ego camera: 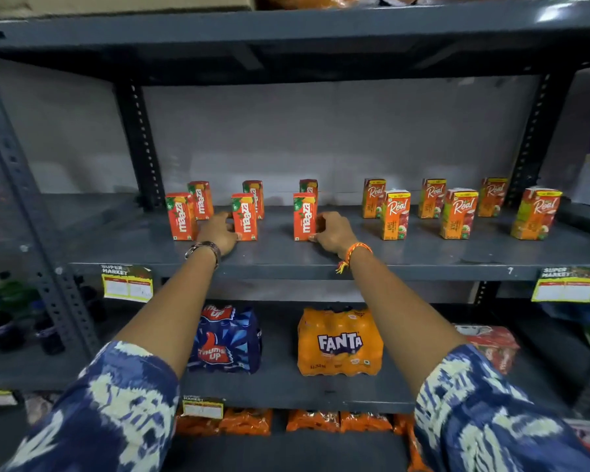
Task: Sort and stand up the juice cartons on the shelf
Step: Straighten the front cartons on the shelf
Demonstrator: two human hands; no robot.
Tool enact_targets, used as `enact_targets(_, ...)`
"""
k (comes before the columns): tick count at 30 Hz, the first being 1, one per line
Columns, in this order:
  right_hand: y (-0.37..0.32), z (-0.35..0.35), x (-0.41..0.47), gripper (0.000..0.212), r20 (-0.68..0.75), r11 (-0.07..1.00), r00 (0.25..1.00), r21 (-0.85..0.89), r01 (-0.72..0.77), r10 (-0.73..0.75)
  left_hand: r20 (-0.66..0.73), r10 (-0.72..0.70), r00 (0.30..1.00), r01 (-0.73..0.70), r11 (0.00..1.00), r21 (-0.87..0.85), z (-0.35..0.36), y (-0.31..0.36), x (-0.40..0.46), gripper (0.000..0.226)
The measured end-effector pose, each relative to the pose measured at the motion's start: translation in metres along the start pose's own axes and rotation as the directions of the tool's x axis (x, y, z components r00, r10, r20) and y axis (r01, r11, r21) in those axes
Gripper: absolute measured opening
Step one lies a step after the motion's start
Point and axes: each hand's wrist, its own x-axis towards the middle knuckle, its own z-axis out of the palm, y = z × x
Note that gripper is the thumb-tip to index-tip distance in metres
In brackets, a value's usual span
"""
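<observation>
Soft-drink packs and price tags below the working level

A blue Thums Up multipack sits left of an orange Fanta multipack, apart from it; a red pack lies further right; two yellow price tags hang above them, orange packets line the bottom level

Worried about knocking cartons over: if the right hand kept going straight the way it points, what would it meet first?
The right hand already seems to touch the front Maaza carton. Pushing on, it would likely shove that into the carton behind it, though depth is unclear.
</observation>
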Motion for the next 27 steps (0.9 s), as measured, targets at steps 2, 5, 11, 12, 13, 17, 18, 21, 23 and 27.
enact_targets(2, 0.002, -0.001, -0.001, 0.046, -0.043, 0.999, 0.999, -0.037, -0.007, 0.006, 0.011, 0.024, 1.000, -0.024, 0.999, 0.027, 0.004, 0.001, -0.001, 0.047)
enact_targets(5, 0.003, -0.001, -0.005, 0.044, -0.089, 0.995, 0.996, -0.092, -0.027, 0.018, 0.021, 0.044, 0.999, -0.044, 0.999, 0.017, 0.006, 0.001, -0.003, 0.052)
enact_targets(11, 0.001, -0.001, -0.005, 0.047, -0.085, 0.993, 0.996, -0.111, -0.037, 0.027, -0.005, 0.036, 0.999, -0.036, 0.999, -0.008, 0.003, -0.003, -0.002, 0.057)
enact_targets(12, 0.001, 0.000, -0.005, 0.046, -0.082, 0.992, 0.996, -0.120, -0.035, 0.025, -0.009, 0.034, 0.999, -0.034, 0.999, -0.013, 0.003, -0.004, -0.003, 0.057)
enact_targets(13, 0.001, 0.000, -0.005, 0.044, -0.080, 0.991, 0.996, -0.128, -0.033, 0.023, -0.011, 0.033, 0.999, -0.033, 0.999, -0.020, 0.002, -0.004, -0.003, 0.057)
enact_targets(17, 0.000, 0.000, -0.004, 0.043, -0.067, 0.989, 0.998, -0.147, -0.029, 0.019, -0.015, 0.032, 0.999, -0.032, 0.999, -0.012, 0.001, -0.004, -0.004, 0.060)
enact_targets(18, 0.000, -0.001, -0.004, 0.044, -0.061, 0.988, 0.998, -0.150, -0.026, 0.017, -0.016, 0.031, 0.999, -0.031, 1.000, -0.003, 0.001, -0.004, -0.004, 0.060)
enact_targets(21, -0.001, -0.002, -0.005, 0.046, -0.049, 0.989, 0.998, -0.141, -0.033, 0.026, -0.019, 0.032, 0.999, -0.031, 0.999, 0.017, 0.000, -0.003, -0.005, 0.060)
enact_targets(23, -0.001, -0.001, -0.005, 0.045, -0.053, 0.990, 0.998, -0.138, -0.032, 0.025, -0.022, 0.031, 0.999, -0.031, 0.999, 0.018, 0.000, -0.002, -0.006, 0.059)
enact_targets(27, -0.002, -0.004, -0.004, 0.049, -0.014, 0.991, 0.998, -0.115, -0.063, 0.062, -0.017, 0.028, 0.999, -0.028, 1.000, 0.003, -0.001, -0.002, -0.010, 0.061)
